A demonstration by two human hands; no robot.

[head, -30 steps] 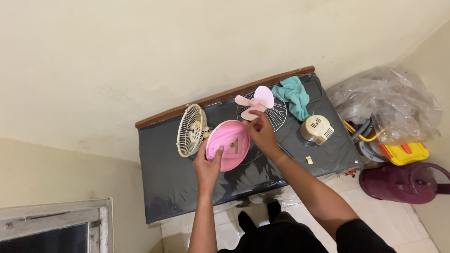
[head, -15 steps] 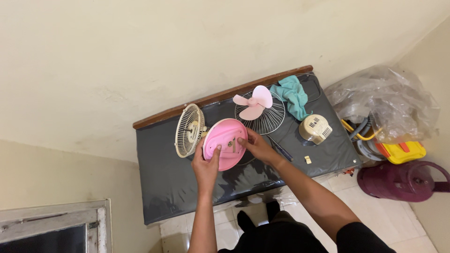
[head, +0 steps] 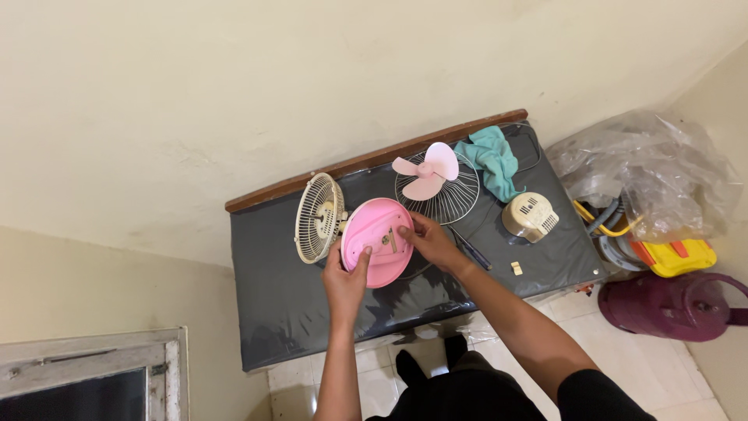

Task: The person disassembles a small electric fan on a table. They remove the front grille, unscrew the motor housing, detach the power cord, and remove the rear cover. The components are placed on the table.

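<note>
Both forearms are showing bare from the wrist up, no watch, ring or band appearing on either. The left hand [head: 345,282] is showing short, plain nails on the thumb and fingers. The right hand [head: 431,241] is looking the same, unadorned. A short black fabric sleeve [head: 596,396] is covering the right upper arm, ending above the elbow with a plain edge. Black clothing [head: 460,398] is filling the lower middle of the view, possibly trousers or a shirt hem; the fabric is too dark to separate. A dark foot covering [head: 407,366], likely a sock or shoe, is showing below.
</note>
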